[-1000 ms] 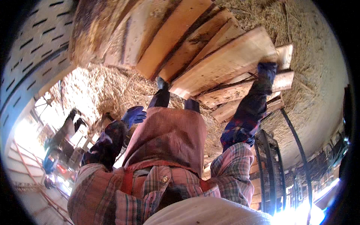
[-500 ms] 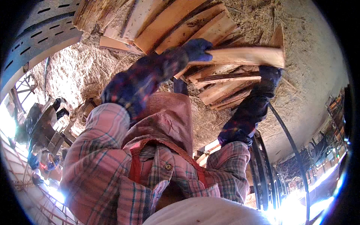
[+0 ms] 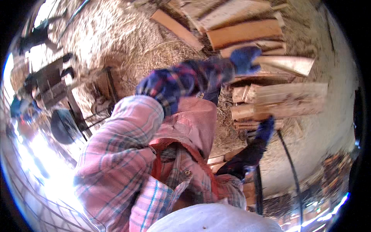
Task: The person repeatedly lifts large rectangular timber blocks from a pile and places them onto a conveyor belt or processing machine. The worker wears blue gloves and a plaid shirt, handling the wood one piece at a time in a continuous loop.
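My left hand [image 3: 246, 60], in a dark blue glove below a dark checked sleeve cover, is closed around the left end of a pale split piece of firewood [image 3: 291, 64]. Its fingers are slightly blurred. Nearer to me, a wide split board of firewood [image 3: 293, 99] lies level over a small stack of split firewood [image 3: 241, 94]. At that board's near edge is my right hand [image 3: 265, 128], also gloved in blue. Its fingers are closed against the board and partly hidden beneath it.
More split firewood [image 3: 245, 33] lies in a row at the far side. Shavings and straw-like debris [image 3: 116, 34] cover the ground to the left. A pale wall [image 3: 328, 135] curves along the right. A thin dark rod [image 3: 290, 158] stands near my right arm. Dark machinery [image 3: 46, 87] is at the far left.
The view has swung left. My left hand has come off the board that both hands touched and is at another piece farther away. My right hand has moved nearer with the board.
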`<state>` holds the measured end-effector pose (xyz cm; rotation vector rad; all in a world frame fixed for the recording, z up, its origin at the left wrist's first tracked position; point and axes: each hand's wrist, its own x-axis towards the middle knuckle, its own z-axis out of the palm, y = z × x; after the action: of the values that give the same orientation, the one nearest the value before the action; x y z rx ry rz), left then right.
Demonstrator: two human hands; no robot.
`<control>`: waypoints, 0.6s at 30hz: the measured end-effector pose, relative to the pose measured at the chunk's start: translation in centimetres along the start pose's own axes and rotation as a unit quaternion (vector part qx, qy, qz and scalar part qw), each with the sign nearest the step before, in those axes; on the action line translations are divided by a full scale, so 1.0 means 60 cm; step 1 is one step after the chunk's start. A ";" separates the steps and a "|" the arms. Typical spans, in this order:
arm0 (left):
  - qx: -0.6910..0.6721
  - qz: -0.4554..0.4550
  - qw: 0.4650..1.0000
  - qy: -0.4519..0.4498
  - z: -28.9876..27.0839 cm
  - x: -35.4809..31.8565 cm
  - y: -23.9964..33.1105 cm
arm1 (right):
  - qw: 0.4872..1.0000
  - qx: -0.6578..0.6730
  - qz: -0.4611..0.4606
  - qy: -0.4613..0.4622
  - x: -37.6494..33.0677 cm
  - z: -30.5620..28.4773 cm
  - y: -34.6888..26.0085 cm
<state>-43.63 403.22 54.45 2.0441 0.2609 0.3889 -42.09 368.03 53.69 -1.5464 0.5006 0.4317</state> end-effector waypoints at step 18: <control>-0.343 -0.654 0.610 0.289 -0.033 -0.691 -0.519 | 0.696 -0.613 -0.237 -0.289 0.284 0.837 0.804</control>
<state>-83.42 405.57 21.21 0.5125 1.5951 0.1204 -53.27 416.77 2.31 -2.5322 -0.9113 0.8867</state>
